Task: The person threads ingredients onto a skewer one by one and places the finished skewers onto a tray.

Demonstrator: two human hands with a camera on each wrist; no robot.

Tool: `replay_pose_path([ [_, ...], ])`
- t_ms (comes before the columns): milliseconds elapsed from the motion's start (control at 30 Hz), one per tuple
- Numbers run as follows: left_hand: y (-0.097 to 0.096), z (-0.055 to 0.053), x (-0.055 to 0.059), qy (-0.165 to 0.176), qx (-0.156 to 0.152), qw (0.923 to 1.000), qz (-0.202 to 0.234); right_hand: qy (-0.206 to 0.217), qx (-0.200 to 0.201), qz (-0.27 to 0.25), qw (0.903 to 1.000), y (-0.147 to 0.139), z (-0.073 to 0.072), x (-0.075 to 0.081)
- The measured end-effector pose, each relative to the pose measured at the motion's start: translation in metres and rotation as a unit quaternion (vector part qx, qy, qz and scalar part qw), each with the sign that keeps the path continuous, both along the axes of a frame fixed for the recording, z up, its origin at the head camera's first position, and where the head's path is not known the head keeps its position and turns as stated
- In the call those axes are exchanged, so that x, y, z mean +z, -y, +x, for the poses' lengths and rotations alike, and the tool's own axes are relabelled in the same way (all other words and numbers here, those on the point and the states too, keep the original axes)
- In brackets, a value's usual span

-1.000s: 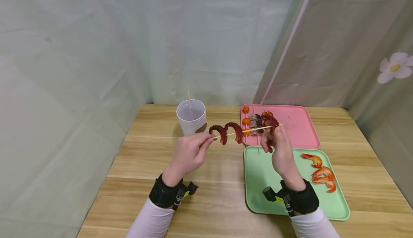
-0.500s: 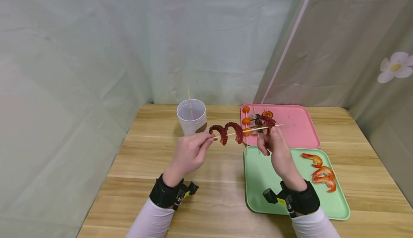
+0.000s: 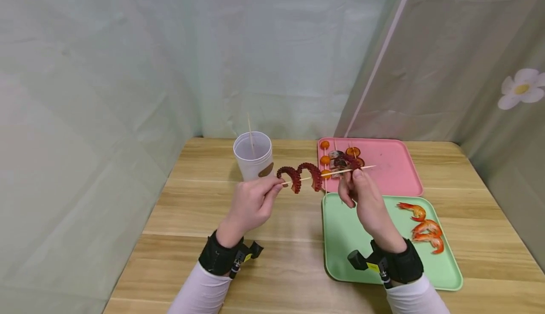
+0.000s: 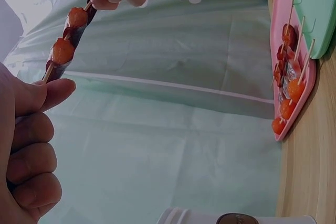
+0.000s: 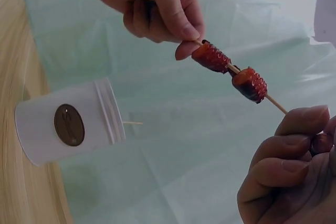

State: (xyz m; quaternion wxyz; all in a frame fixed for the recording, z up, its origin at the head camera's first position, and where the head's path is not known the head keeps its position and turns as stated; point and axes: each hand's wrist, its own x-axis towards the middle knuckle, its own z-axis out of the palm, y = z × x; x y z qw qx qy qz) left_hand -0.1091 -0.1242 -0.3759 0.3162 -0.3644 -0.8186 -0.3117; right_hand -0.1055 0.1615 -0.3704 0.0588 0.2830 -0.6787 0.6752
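A thin wooden skewer (image 3: pixel 336 172) is held level above the table, and two dark red octopus tentacle pieces (image 3: pixel 290 178) are threaded on it. My left hand (image 3: pixel 251 204) pinches its left end between thumb and index finger. Near the pointed right end, my right hand (image 3: pixel 369 205) holds another curled tentacle piece (image 3: pixel 352 161); the skewer's tip sticks out past it. In the right wrist view the threaded tentacle pieces (image 5: pixel 249 83) hang between both hands, with suckers showing. My right fingers (image 5: pixel 278 174) mostly hide the piece they hold.
A pink tray (image 3: pixel 396 167) at the back carries skewers of orange balls, silvery chunks and round slices. In front, a green tray (image 3: pixel 345 248) bears several shrimp (image 3: pixel 427 228). Left of them stands a white paper cup (image 3: pixel 253 160) with one skewer in it.
My right hand and its tentacle piece have moved slightly left along the skewer, leaving more of the tip bare. My left hand has stayed almost still.
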Motion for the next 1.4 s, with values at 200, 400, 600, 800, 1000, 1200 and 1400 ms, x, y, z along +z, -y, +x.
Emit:
replay_pose_path([
  [200, 0.001, 0.0, -0.001, -0.005, -0.004, 0.9999, 0.008, -0.004, 0.027, -0.004, 0.9996, 0.001, 0.0, 0.002],
  [400, -0.003, 0.0, -0.002, -0.024, -0.023, 0.9994, -0.003, 0.009, 0.065, 0.022, 0.9976, 0.007, 0.004, -0.003],
  [600, -0.005, 0.001, -0.001, -0.027, -0.019, 0.9995, 0.005, 0.011, 0.047, 0.016, 0.9987, 0.013, 0.006, -0.006],
  [800, -0.006, 0.0, 0.001, -0.035, -0.017, 0.9992, 0.004, 0.015, 0.029, 0.018, 0.9993, 0.013, 0.008, -0.006],
  [1000, -0.005, -0.001, -0.001, -0.046, -0.021, 0.9987, 0.006, 0.024, 0.024, 0.008, 0.9994, 0.015, 0.01, -0.002],
  [1200, -0.004, -0.001, -0.001, -0.052, -0.023, 0.9983, 0.014, 0.027, 0.007, 0.025, 0.9993, 0.014, 0.01, -0.001],
  [1400, -0.003, 0.0, 0.001, -0.049, -0.024, 0.9984, 0.016, 0.026, 0.007, 0.034, 0.9991, 0.014, 0.008, -0.002],
])
